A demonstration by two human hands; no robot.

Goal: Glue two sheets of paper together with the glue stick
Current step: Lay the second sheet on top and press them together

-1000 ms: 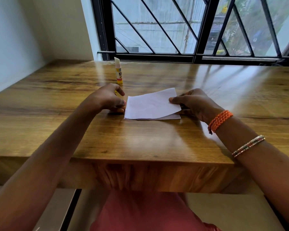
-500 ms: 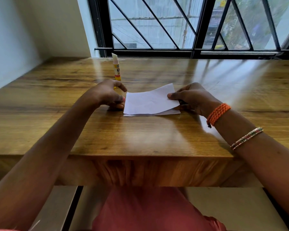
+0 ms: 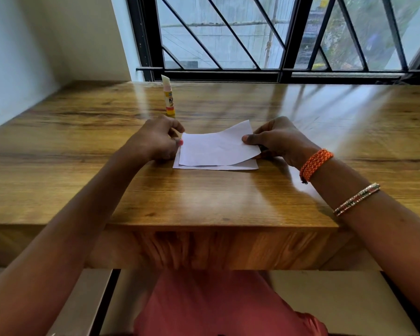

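Note:
Two white sheets lie stacked in the middle of the wooden table (image 3: pixel 204 202). The top sheet (image 3: pixel 216 147) is lifted and curved, skewed against the bottom sheet (image 3: pixel 218 167), whose near edge shows flat on the wood. My left hand (image 3: pixel 158 139) pinches the top sheet's left edge. My right hand (image 3: pixel 274 139) grips its right edge, thumb on top. A yellow and white glue stick (image 3: pixel 168 97) stands upright beyond my left hand, with a slanted white tip; no hand touches it.
A window with black diagonal bars (image 3: pixel 277 40) runs along the table's far edge. A white wall (image 3: pixel 22 57) borders the left side. My lap in red cloth (image 3: pixel 216 306) sits below the near edge.
Both hands have raised the top sheet slightly, so it now curves above the bottom sheet and more of the bottom sheet's near edge shows. The glue stick has not moved.

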